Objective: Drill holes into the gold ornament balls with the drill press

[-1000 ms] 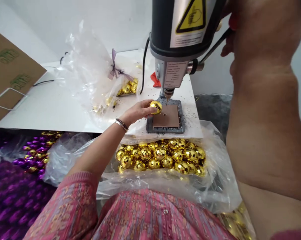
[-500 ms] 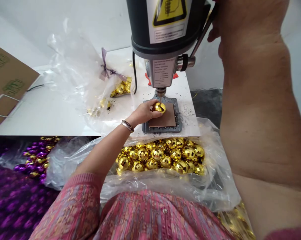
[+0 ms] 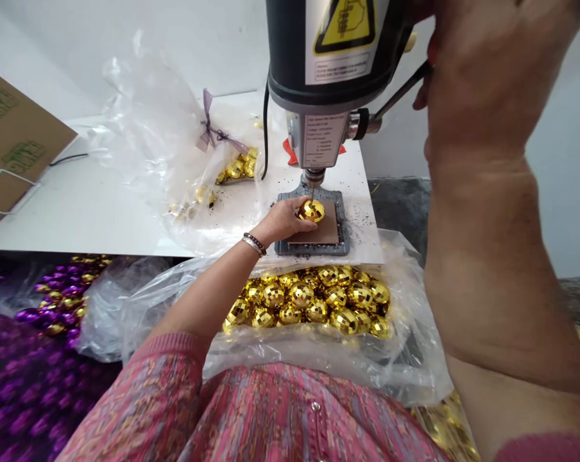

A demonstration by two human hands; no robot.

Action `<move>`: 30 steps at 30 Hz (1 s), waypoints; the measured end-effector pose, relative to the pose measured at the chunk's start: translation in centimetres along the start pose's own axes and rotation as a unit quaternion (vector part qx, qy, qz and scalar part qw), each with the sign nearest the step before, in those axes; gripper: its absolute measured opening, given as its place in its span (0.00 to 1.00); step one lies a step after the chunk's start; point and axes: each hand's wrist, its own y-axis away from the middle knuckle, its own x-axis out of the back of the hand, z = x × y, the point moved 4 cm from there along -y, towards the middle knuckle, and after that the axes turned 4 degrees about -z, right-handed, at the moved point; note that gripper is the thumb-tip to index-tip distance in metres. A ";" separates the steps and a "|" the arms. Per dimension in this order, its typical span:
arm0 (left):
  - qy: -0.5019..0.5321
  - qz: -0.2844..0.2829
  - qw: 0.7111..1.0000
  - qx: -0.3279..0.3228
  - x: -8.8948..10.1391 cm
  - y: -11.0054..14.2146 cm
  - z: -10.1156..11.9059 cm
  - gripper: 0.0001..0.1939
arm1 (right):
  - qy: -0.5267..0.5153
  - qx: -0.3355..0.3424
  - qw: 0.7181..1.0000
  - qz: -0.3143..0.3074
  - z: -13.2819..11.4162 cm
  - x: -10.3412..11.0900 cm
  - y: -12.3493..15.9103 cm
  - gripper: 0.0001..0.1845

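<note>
My left hand (image 3: 284, 219) pinches a gold faceted ball (image 3: 312, 210) and holds it on the brown pad (image 3: 324, 232) of a bench drill's base plate. The drill bit (image 3: 312, 191) touches the top of the ball. My right hand (image 3: 468, 70) is raised at the upper right, closed round the drill's feed lever (image 3: 400, 91); its fingers are mostly hidden behind the wrist. The drill's dark head (image 3: 331, 54) with a yellow warning label fills the top centre.
A clear bag of several gold balls (image 3: 314, 303) lies at the white table's front edge. Another clear bag (image 3: 174, 147) with a few gold balls lies behind my left hand. Purple and gold balls (image 3: 54, 308) are piled lower left. A cardboard box (image 3: 15, 141) stands far left.
My left hand carried the gold ball from beside the pad to under the drill bit. The bit has come down onto the ball.
</note>
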 end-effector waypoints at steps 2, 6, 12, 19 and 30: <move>0.005 0.000 1.000 -0.004 -0.1 -0.1 -0.1 0.27 | 0.000 0.036 0.999 -0.004 -0.5 0.5 2.5 0.21; 0.014 0.003 1.000 -0.001 -0.2 -0.1 -0.3 0.28 | -0.005 0.127 0.992 0.002 0.3 0.8 6.3 0.23; 0.008 -0.002 1.000 -0.006 -0.2 0.1 0.0 0.27 | -0.016 0.143 0.988 0.049 2.3 0.2 9.1 0.23; 0.009 -0.003 1.000 -0.016 -0.4 -0.3 -0.6 0.27 | -0.009 0.174 0.981 0.087 3.1 -0.5 10.0 0.23; 0.027 -0.010 0.999 -0.025 -0.4 -0.3 -0.5 0.25 | -0.059 0.148 0.979 0.130 6.2 -2.1 12.0 0.21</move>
